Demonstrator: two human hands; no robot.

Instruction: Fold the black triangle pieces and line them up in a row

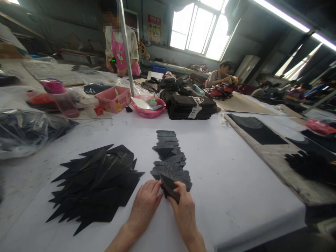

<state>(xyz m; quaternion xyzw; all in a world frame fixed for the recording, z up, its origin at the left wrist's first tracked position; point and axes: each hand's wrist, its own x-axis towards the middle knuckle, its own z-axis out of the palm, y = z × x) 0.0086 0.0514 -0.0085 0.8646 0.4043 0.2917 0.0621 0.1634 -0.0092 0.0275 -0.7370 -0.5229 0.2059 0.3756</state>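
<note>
Both forearms come up from the lower edge of the view and slant inward, so that the hands face each other low over the desk. The left hand is held back up, its fingers bent and bunched together and its thumb pointing toward the right hand, which is curled with index finger and thumb set forward.

The right grip is narrow, pinching a dark piece by its right side between thumb and fingers. The left fingertips meet the piece's upper left corner; whether that grip pinches it, one cannot tell. The piece thus lies between the two hands, tilted, at the near end of a row of overlapping grey pieces. A heap of black pieces lies left of the left hand.
</note>
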